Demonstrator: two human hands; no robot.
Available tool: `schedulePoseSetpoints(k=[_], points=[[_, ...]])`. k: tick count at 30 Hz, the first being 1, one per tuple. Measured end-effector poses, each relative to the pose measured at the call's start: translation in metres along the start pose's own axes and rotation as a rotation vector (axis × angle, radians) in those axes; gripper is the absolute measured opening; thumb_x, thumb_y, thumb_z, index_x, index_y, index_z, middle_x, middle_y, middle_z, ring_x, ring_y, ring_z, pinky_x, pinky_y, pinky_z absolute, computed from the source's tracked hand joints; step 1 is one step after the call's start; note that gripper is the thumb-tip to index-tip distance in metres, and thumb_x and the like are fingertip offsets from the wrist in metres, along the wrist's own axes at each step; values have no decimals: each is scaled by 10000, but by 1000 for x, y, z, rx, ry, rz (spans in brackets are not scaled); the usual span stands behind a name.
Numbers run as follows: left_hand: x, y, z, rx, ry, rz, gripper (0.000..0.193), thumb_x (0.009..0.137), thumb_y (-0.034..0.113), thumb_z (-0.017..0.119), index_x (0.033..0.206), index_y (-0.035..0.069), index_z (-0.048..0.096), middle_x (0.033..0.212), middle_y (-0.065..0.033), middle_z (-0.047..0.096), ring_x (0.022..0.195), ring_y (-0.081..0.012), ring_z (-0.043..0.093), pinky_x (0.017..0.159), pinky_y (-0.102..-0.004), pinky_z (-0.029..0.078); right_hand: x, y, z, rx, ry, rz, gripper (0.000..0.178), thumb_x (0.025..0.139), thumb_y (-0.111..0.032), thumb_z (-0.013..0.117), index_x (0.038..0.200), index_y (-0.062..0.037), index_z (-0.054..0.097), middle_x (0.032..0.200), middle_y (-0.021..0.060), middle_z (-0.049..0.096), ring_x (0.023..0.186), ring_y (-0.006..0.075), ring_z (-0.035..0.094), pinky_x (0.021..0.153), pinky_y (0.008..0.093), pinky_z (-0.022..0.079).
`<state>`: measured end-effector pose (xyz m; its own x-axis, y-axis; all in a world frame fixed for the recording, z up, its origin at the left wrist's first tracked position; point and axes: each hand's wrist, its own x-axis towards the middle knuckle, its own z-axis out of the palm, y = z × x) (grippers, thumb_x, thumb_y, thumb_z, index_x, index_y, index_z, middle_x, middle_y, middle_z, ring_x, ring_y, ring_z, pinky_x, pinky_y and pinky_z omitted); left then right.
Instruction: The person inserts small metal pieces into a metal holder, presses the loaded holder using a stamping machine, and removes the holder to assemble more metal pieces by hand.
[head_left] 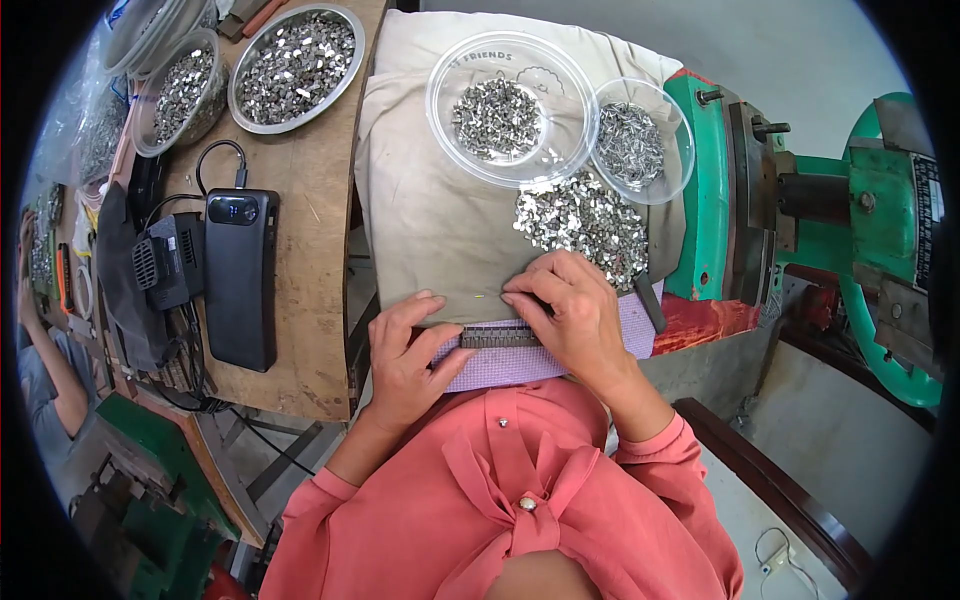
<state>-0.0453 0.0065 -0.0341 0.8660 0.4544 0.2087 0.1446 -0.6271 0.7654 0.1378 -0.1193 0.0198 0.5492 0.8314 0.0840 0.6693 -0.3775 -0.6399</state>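
A dark, narrow metal block with a row of slots [497, 337] lies on a purple woven mat [490, 374] close to my body. My left hand [405, 355] pinches its left end between thumb and forefinger. Over the block's right end is my right hand [575, 308], thumb and forefinger tips pressed together; whatever they may hold is too small to make out. A tiny yellowish sliver [479, 295] lies on the grey-brown cloth [430, 250] beyond the block. Farther off, a loose heap of small shiny metal pieces [585, 222] spreads over the cloth.
A clear round tub [440, 135] and a smaller clear cup [683, 165] hold small metal parts. Green machinery [700, 190] stands at the right. On the wooden table [310, 200] are a black power bank [240, 290] and a metal bowl [240, 110] of parts. Another person's arm [60, 385] shows far left.
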Motion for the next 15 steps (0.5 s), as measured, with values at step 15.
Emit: schedulePoseSetpoints(k=[15], points=[[1, 0, -1, -10, 4, 10, 389, 620, 119, 881, 964, 97, 699, 1216, -114, 612, 1165, -332, 570, 960, -429, 421, -24, 11, -44, 176, -213, 194, 79, 828, -58, 722, 874, -7, 684, 901, 103, 627, 874, 299, 605, 777, 384, 475]])
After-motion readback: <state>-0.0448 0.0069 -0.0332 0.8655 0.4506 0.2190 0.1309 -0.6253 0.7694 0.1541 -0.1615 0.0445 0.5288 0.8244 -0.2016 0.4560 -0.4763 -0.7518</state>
